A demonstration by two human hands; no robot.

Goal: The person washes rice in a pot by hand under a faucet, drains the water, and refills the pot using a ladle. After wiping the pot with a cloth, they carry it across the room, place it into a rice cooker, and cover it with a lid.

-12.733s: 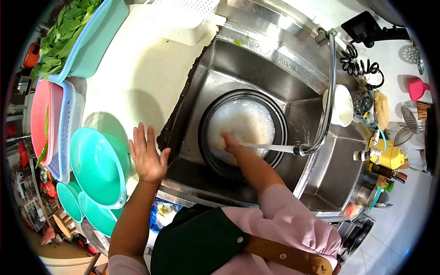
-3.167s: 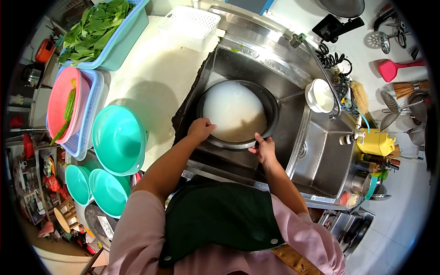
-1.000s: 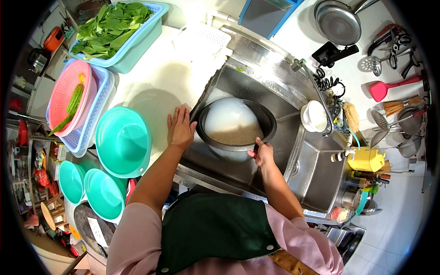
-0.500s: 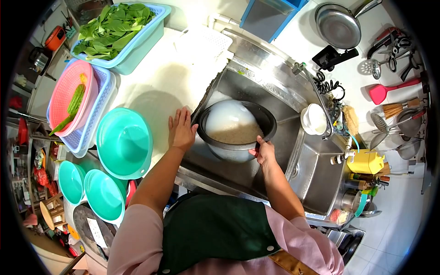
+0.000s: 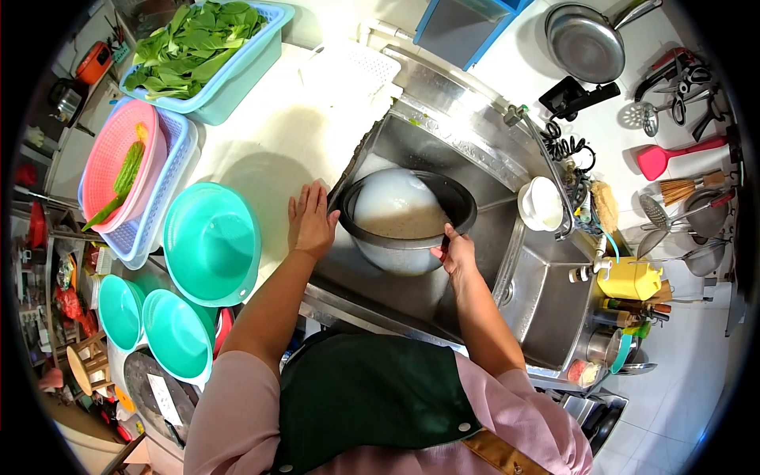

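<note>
My right hand [image 5: 457, 249] grips the near right rim of a dark-rimmed pot [image 5: 461, 207], thumb over the edge and fingers underneath. The pot sits tilted inside the large steel sink basin [image 5: 396, 297]. In it is cloudy white water [image 5: 392, 194], with pale rice-like grains [image 5: 405, 225] gathered on the side nearer me. Palm down, my left hand [image 5: 311, 224] lies flat on the white counter [image 5: 261, 127] beside the basin, its fingers spread near the pot's left rim. That hand holds nothing.
Green basins [image 5: 212, 245] and a pink colander [image 5: 119, 170] stand at the left. Leafy greens [image 5: 194, 49] fill a blue basket [image 5: 210, 99]. White bowls [image 5: 541, 204] rest on the sink divider at the right, near the tap [image 5: 516, 116] and a yellow jug [image 5: 631, 279].
The pot's near rim sits slightly higher in view and the pot looks a little more tilted. My right hand keeps its grip; my left hand stays on the counter.
</note>
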